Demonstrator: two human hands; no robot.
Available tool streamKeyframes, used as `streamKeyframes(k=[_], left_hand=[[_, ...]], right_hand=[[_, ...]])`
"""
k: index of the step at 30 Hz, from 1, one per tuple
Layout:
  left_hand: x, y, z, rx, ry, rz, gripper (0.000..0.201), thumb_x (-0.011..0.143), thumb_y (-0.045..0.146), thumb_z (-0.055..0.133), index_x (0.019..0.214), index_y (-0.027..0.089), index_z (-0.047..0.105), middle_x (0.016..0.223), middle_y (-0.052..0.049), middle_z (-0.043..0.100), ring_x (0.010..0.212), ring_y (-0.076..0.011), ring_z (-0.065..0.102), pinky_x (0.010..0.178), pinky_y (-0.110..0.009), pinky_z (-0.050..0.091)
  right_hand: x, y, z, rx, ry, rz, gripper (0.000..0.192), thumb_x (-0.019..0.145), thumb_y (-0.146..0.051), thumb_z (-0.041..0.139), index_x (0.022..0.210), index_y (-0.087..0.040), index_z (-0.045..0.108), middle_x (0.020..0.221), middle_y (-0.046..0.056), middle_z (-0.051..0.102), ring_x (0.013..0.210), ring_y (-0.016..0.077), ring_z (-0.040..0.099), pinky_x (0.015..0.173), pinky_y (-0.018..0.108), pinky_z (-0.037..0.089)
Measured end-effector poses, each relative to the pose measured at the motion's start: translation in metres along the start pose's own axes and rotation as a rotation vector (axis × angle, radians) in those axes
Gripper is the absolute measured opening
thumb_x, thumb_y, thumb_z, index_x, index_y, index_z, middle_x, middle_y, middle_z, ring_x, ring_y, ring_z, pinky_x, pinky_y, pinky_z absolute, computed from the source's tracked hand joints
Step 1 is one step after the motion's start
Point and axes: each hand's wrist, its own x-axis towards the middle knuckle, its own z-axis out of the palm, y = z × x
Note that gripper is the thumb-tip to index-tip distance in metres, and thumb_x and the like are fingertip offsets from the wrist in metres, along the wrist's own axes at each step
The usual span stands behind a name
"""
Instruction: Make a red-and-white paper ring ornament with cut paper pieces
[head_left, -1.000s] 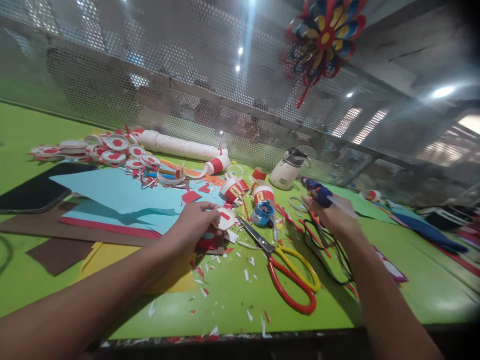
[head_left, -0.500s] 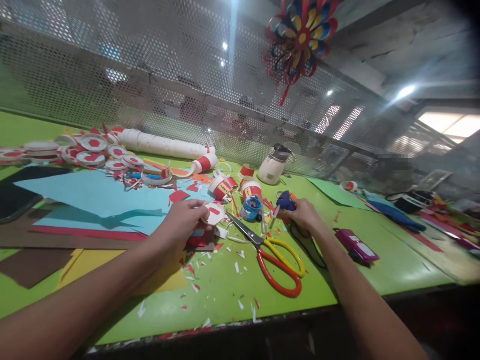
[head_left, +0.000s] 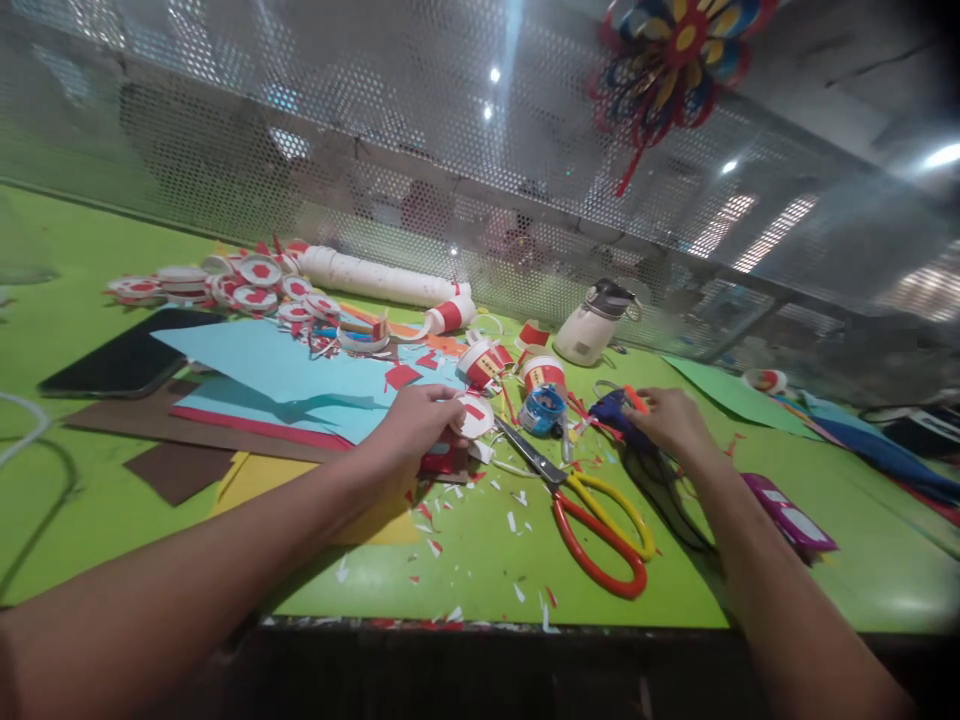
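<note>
My left hand (head_left: 429, 428) pinches the rim of a white paper disc (head_left: 475, 416) with a small red strip at its centre. The disc looks like a paper-cup bottom. Above the table at the right, my right hand (head_left: 670, 425) has its fingers closed around the orange part of what looks like a blue hot glue gun (head_left: 616, 412); its far end is blurred. Between the hands lie scissors (head_left: 555, 477) with one red and one yellow handle, blades partly spread. Just beyond them stands a blue-labelled small tub (head_left: 543, 410).
Cut red-and-white paper cups (head_left: 484, 362) and scraps litter the green table (head_left: 480, 580). Blue paper sheets (head_left: 292, 370), a black phone-like slab (head_left: 131, 350) and a heap of cup rings (head_left: 255, 280) lie left. A white kettle (head_left: 589, 330) stands behind; a purple object (head_left: 787, 512) lies right.
The view has swung left, so the table's things appear farther right. My right hand has shifted on the glue gun, and its orange part now shows. My left hand still holds the disc.
</note>
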Motion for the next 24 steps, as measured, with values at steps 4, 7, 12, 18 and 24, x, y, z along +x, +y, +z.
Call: streamKeyframes(k=[4, 7, 12, 18, 24], left_hand=[[0.001, -0.002, 0.0, -0.01, -0.018, -0.025, 0.013, 0.056, 0.008, 0.058, 0.068, 0.012, 0.056, 0.064, -0.006, 0.061, 0.053, -0.0118, 0.057, 0.05, -0.023, 0.047], [0.0, -0.004, 0.001, -0.001, -0.041, -0.06, 0.013, 0.057, 0.009, 0.056, 0.069, 0.013, 0.056, 0.061, -0.004, 0.06, 0.049, -0.0123, 0.057, 0.048, -0.025, 0.047], [-0.005, -0.004, 0.003, 0.053, -0.105, -0.111, 0.019, 0.057, 0.011, 0.055, 0.075, 0.013, 0.058, 0.057, -0.004, 0.06, 0.047, -0.0157, 0.058, 0.046, -0.029, 0.048], [-0.007, -0.006, 0.007, 0.123, -0.134, -0.126, 0.022, 0.056, 0.01, 0.054, 0.076, 0.013, 0.061, 0.056, -0.004, 0.061, 0.044, -0.0127, 0.054, 0.044, -0.025, 0.045], [-0.006, -0.011, 0.008, 0.148, -0.119, -0.105, 0.018, 0.056, 0.009, 0.053, 0.071, 0.014, 0.061, 0.048, -0.001, 0.056, 0.04, -0.0104, 0.05, 0.04, -0.021, 0.038]], right_hand=[[-0.036, -0.051, -0.039, 0.35, 0.192, -0.169, 0.027, 0.077, -0.034, 0.059, 0.092, -0.013, 0.069, 0.082, 0.009, 0.068, 0.069, 0.0185, 0.061, 0.066, 0.029, 0.046], [-0.07, -0.101, -0.058, 0.595, 0.116, -0.548, 0.018, 0.082, -0.029, 0.056, 0.083, -0.016, 0.068, 0.079, 0.005, 0.066, 0.068, 0.0149, 0.058, 0.065, 0.027, 0.045], [-0.086, -0.147, -0.055, 0.542, -0.046, -0.829, 0.013, 0.082, -0.016, 0.057, 0.077, -0.014, 0.068, 0.069, 0.004, 0.06, 0.065, 0.0122, 0.052, 0.061, 0.025, 0.039], [-0.078, -0.155, -0.041, 0.316, -0.151, -0.805, 0.01, 0.079, -0.018, 0.06, 0.078, -0.014, 0.069, 0.075, 0.005, 0.06, 0.069, 0.0137, 0.051, 0.062, 0.025, 0.036], [-0.087, -0.161, -0.038, 0.174, -0.117, -0.815, 0.014, 0.081, -0.017, 0.054, 0.076, -0.014, 0.068, 0.076, 0.007, 0.06, 0.069, 0.0157, 0.051, 0.058, 0.027, 0.031]])
